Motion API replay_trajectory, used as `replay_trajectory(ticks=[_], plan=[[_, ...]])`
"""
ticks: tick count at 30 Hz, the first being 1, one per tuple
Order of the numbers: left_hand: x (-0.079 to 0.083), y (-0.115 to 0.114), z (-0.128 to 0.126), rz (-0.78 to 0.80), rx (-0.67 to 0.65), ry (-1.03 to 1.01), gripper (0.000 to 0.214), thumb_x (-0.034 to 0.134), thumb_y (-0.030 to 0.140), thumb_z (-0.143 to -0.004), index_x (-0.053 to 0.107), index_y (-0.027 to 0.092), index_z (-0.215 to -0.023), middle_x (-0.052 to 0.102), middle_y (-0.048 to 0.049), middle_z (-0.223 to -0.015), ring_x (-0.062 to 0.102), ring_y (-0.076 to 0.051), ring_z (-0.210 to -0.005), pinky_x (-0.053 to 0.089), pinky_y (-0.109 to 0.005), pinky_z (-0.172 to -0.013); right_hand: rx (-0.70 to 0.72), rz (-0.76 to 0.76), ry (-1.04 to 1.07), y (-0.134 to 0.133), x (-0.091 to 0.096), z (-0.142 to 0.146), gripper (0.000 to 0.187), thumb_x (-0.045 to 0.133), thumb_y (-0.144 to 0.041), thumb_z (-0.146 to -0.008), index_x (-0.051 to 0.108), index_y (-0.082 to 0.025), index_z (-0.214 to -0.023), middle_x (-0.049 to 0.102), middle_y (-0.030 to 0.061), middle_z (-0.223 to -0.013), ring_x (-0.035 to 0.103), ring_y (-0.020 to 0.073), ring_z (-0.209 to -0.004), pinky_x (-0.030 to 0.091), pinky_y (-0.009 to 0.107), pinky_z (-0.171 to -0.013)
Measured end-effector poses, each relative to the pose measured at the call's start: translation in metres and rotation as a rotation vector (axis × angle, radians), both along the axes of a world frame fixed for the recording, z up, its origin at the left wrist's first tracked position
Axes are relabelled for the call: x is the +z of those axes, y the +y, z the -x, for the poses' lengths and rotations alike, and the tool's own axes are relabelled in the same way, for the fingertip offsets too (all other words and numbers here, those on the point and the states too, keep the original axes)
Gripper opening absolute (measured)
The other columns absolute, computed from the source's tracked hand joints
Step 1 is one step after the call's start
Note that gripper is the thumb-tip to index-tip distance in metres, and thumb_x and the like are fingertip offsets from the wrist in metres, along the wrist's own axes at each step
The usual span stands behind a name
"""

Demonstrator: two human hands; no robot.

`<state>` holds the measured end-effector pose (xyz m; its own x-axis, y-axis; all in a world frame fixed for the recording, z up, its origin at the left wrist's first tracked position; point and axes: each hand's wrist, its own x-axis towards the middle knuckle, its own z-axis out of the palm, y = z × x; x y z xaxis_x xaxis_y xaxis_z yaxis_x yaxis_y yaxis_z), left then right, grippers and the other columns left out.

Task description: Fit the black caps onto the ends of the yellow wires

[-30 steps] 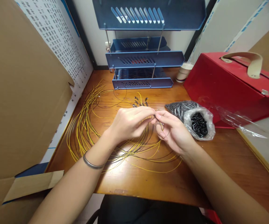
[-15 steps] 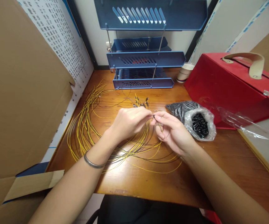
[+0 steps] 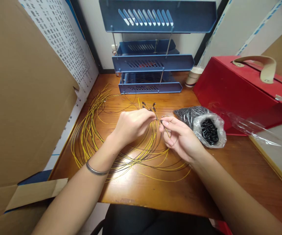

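Note:
My right hand [image 3: 177, 133] pinches a small black sleeve [image 3: 162, 121] between thumb and forefinger, with a yellow wire [image 3: 167, 133] running down from it into the palm. Just to its left, my left hand [image 3: 136, 122] is closed in a pinch at the wire's tip; the fingertips partly hide what they grip. Beneath both hands lies a loose coil of yellow and black wires [image 3: 87, 130]. Behind my left hand, several wire ends with black caps [image 3: 154, 106] stick up. An open clear plastic bag [image 3: 220, 130] full of small black sleeves [image 3: 209, 131] lies right of my right hand.
Blue tiered trays [image 3: 153, 63] stand at the back of the wooden table [image 3: 155, 192]. A paper cup [image 3: 194, 76] and a red box [image 3: 241, 88] with a beige handle are at the right. A cardboard box [image 3: 21, 98] walls off the left side.
My left hand has drawn slightly left, opening a small gap between the fingertips of both hands. My right hand stays in place with the black sleeve.

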<state>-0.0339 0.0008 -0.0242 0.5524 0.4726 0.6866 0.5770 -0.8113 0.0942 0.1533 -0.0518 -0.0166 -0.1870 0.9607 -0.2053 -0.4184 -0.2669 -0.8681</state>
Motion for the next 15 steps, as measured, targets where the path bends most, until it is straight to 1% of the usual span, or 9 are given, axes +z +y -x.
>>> replay_trajectory(ticks=[10, 15], plan=[[0.001, 0.0043, 0.0063, 0.019, 0.061, -0.036, 0.016, 0.055, 0.025, -0.101, 0.068, 0.017, -0.097, 0.077, -0.0033, -0.09, 0.071, -0.012, -0.076, 0.05, -0.021, -0.068, 0.004, 0.008, 0.006, -0.0007, -0.0008, -0.0003, 0.032, 0.08, -0.031, -0.075, 0.055, -0.02, -0.092, 0.064, -0.0042, -0.074, 0.043, 0.0043, -0.037, 0.029, 0.018, -0.034], [0.0002, 0.005, 0.0063, 0.026, 0.059, -0.052, 0.015, 0.056, 0.024, -0.1, 0.068, 0.017, -0.096, 0.077, -0.0033, -0.089, 0.07, -0.012, -0.074, 0.049, -0.022, -0.066, -0.007, 0.012, 0.011, 0.0, -0.0011, -0.0005, 0.033, 0.08, -0.031, -0.074, 0.055, -0.019, -0.092, 0.065, -0.0044, -0.073, 0.043, 0.0043, -0.037, 0.029, 0.018, -0.034]])
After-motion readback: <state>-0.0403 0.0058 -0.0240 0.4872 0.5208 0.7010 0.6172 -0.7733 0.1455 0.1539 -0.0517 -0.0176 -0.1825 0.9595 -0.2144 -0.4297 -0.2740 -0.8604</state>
